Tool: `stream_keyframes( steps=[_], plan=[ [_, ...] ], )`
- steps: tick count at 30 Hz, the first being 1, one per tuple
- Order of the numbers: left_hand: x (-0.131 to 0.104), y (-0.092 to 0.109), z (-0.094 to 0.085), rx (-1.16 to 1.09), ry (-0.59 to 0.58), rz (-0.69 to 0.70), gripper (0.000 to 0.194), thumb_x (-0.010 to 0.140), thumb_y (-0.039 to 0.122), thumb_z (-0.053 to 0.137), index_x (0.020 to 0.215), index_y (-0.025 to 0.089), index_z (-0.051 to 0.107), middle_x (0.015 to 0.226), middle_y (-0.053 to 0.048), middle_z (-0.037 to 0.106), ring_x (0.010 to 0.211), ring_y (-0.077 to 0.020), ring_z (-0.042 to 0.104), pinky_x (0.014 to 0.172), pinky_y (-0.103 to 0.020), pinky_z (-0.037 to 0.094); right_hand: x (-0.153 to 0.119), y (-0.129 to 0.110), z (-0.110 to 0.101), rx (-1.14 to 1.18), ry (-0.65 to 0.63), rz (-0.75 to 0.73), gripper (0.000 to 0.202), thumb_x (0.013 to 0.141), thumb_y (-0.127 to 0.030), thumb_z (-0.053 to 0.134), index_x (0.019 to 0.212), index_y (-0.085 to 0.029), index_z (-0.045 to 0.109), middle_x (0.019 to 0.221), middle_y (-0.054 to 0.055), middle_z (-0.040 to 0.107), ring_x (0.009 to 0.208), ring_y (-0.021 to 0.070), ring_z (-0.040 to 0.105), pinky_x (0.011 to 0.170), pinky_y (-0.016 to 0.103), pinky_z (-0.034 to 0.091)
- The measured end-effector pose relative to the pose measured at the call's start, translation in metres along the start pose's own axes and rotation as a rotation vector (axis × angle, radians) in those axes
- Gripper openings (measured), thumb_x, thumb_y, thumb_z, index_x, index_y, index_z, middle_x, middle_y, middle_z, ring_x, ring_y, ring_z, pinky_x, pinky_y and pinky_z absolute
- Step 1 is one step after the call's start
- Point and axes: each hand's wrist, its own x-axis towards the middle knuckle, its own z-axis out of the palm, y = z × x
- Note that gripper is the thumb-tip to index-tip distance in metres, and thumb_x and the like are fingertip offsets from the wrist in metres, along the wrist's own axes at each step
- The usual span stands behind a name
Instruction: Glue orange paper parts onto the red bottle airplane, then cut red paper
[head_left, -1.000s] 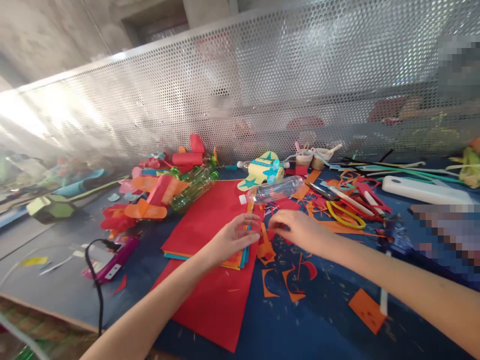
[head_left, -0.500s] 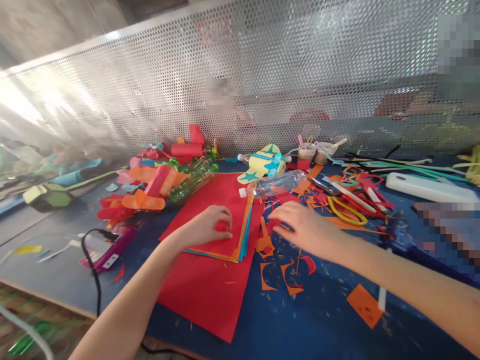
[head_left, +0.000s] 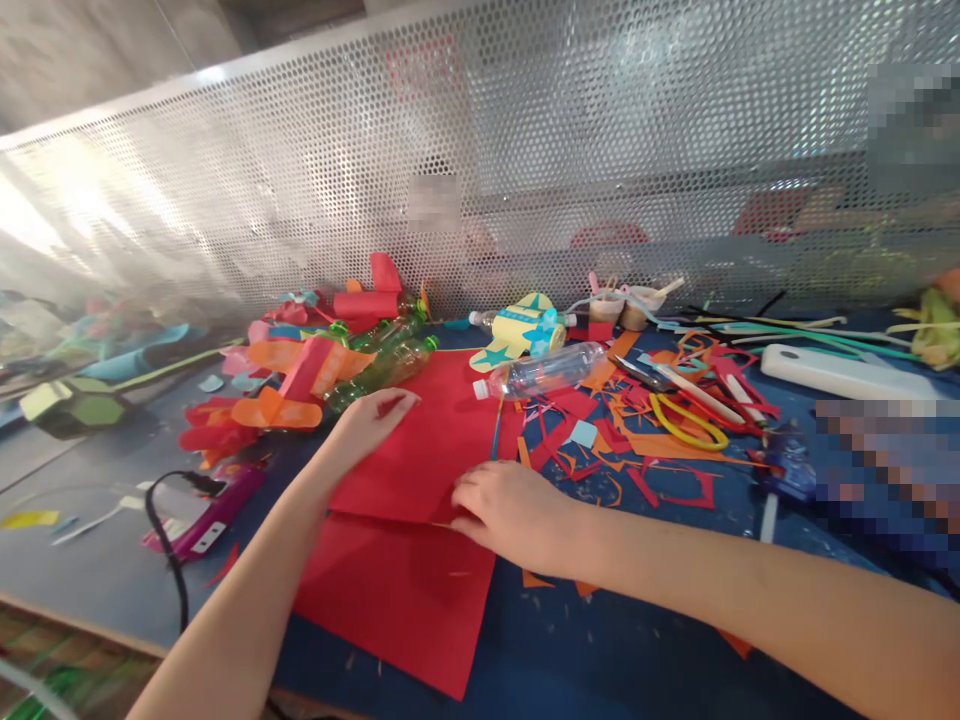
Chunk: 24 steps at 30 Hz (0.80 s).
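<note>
Red paper sheets (head_left: 427, 440) lie stacked on the blue table, with a thin blue edge showing at the right side. A larger red sheet (head_left: 397, 610) extends from under them toward me. My left hand (head_left: 367, 430) is over the stack's left edge, beside the green plastic bottle (head_left: 386, 370); its thumb and fingers are apart. At the lower right edge of the stack, my right hand (head_left: 517, 515) rests palm down with fingers bent and slightly spread. Nothing shows in either hand.
A clear bottle (head_left: 547, 370) and a yellow paper-covered bottle (head_left: 517, 335) lie beyond the stack. Right are orange and red scraps (head_left: 585, 440), yellow-handled scissors (head_left: 686, 430) and a white bar (head_left: 840, 372). Left are orange paper shapes (head_left: 281, 400) and a purple power strip (head_left: 210, 510).
My left hand has moved left and away from me to the stack's left edge. My right hand has come left and nearer, from the scraps onto the stack. The orange edge strip shows less.
</note>
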Motion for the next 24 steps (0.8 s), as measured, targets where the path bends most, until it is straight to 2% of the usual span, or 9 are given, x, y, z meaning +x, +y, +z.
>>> stream_keyframes(
  steps=[2,5,8,11,18,22,24],
  plan=[
    [0.001,-0.003,-0.001,0.014,-0.022,-0.022,0.056,0.075,0.063,0.041,0.093,0.019,0.070,0.101,-0.008,0.075,0.096,-0.0263,0.067,0.086,-0.034,0.050,-0.006,0.001,-0.004,0.064,-0.027,0.038,0.019,0.094,-0.018,0.051,0.094,-0.010,0.068,0.096,0.013,0.072,0.092,0.0241,0.067,0.080,0.034,0.050],
    [0.002,-0.005,-0.001,0.040,-0.068,-0.063,0.058,0.074,0.062,0.040,0.096,0.019,0.072,0.101,-0.007,0.075,0.095,-0.0261,0.068,0.084,-0.033,0.051,-0.016,0.005,-0.008,0.156,-0.013,0.113,0.023,0.093,-0.009,0.044,0.102,-0.012,0.065,0.093,0.011,0.072,0.087,0.0213,0.068,0.073,0.031,0.049],
    [0.001,-0.007,-0.001,0.071,-0.092,-0.101,0.057,0.075,0.060,0.040,0.100,0.019,0.071,0.107,-0.007,0.074,0.099,-0.0265,0.067,0.088,-0.033,0.050,-0.026,0.005,-0.010,0.187,-0.001,0.135,0.021,0.092,-0.009,0.043,0.101,-0.011,0.063,0.088,0.011,0.071,0.082,0.0214,0.067,0.069,0.031,0.048],
    [0.001,-0.007,-0.003,0.101,-0.093,-0.115,0.057,0.075,0.059,0.040,0.103,0.020,0.071,0.112,-0.006,0.072,0.105,-0.0263,0.065,0.092,-0.032,0.048,-0.039,0.003,-0.013,0.153,0.000,0.113,0.019,0.091,-0.007,0.042,0.093,-0.011,0.061,0.086,0.011,0.068,0.081,0.0210,0.065,0.071,0.032,0.048],
    [0.006,-0.006,-0.007,0.155,-0.081,-0.099,0.053,0.070,0.057,0.044,0.096,0.020,0.072,0.104,-0.007,0.075,0.099,-0.0289,0.067,0.089,-0.033,0.049,-0.083,0.002,-0.026,0.081,-0.078,0.049,0.019,0.093,-0.009,0.039,0.094,-0.013,0.058,0.087,0.009,0.066,0.078,0.0190,0.062,0.069,0.030,0.046],
    [0.006,-0.006,-0.007,0.171,-0.083,-0.065,0.054,0.071,0.060,0.046,0.096,0.019,0.071,0.103,-0.007,0.075,0.095,-0.0276,0.068,0.086,-0.032,0.049,-0.112,-0.001,-0.045,0.122,-0.106,0.135,0.019,0.093,-0.011,0.041,0.094,-0.015,0.059,0.085,0.006,0.067,0.077,0.0176,0.064,0.068,0.029,0.045],
    [0.006,-0.005,-0.006,0.183,-0.080,-0.050,0.054,0.071,0.060,0.046,0.094,0.018,0.071,0.103,-0.009,0.075,0.092,-0.0284,0.068,0.086,-0.034,0.049,-0.127,-0.005,-0.056,0.129,-0.134,0.240,0.018,0.092,-0.010,0.043,0.092,-0.016,0.060,0.084,0.004,0.068,0.077,0.0183,0.066,0.067,0.030,0.046]
  ],
)
